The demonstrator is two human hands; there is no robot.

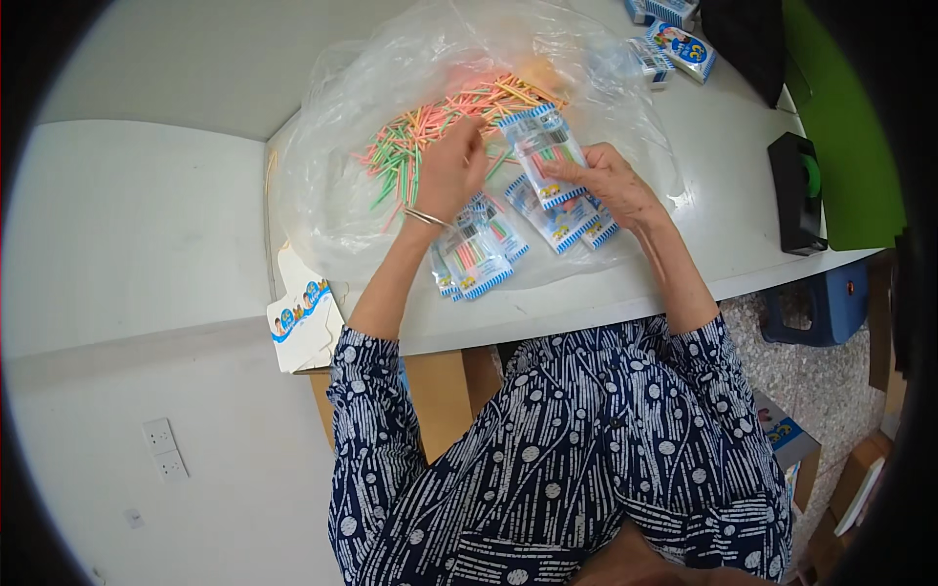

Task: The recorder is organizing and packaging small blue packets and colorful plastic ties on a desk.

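Note:
My right hand (618, 186) grips a small clear packet (549, 146) with blue-and-white striped ends, the thumb lying across its front. Coloured sticks show through the film. Beside it, my left hand (455, 168) is closed with curled fingers over a heap of thin pink, green and orange sticks (440, 122). What those fingers hold, if anything, is hidden. The sticks lie on a large crumpled clear plastic bag (337, 210). Several similar packets (477, 256) with sticks inside lie below my left hand, and more packets (557, 220) lie under my right hand.
The white table (713, 264) carries more packets (684, 49) at the far right. A black tape dispenser (796, 195) stands near the right edge. At the left, a printed white carton (303, 317) sits by the wall. A blue stool (831, 308) stands below on the right.

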